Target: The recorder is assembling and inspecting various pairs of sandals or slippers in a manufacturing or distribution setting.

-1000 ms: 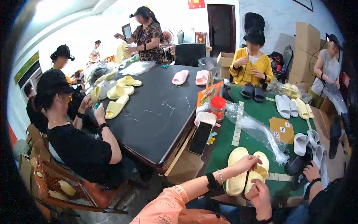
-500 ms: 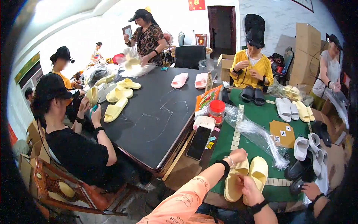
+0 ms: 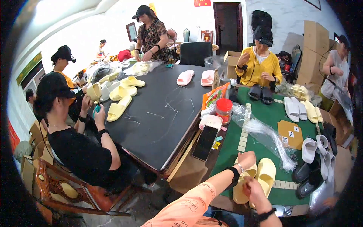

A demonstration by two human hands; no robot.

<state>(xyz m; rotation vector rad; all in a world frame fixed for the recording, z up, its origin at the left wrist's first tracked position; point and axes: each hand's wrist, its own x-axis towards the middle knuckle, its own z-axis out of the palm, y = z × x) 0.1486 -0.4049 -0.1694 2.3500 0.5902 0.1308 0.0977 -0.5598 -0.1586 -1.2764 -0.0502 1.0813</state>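
Note:
A pair of pale yellow slide slippers lies on the green table top by its near edge. My left hand (image 3: 246,160), fingers curled closed, is over the strap of the left slipper (image 3: 240,192). My right hand (image 3: 255,192) is closer to me, above the gap between that slipper and the right slipper (image 3: 266,174). Its thumb and fingers are pinched together. Whatever either hand grips is too small or hidden to make out.
A bag of clear plastic ties (image 3: 278,145) lies beyond the slippers. Grey slippers (image 3: 309,149) and black slippers (image 3: 309,185) stand to the right. A phone (image 3: 205,143) and a red-lidded jar (image 3: 224,109) are at the left. Several people work around both tables.
The view has shifted slightly. My hands stay over the yellow slippers. Another person's hand has left the black slippers at the lower right. The person in yellow has moved their hands apart.

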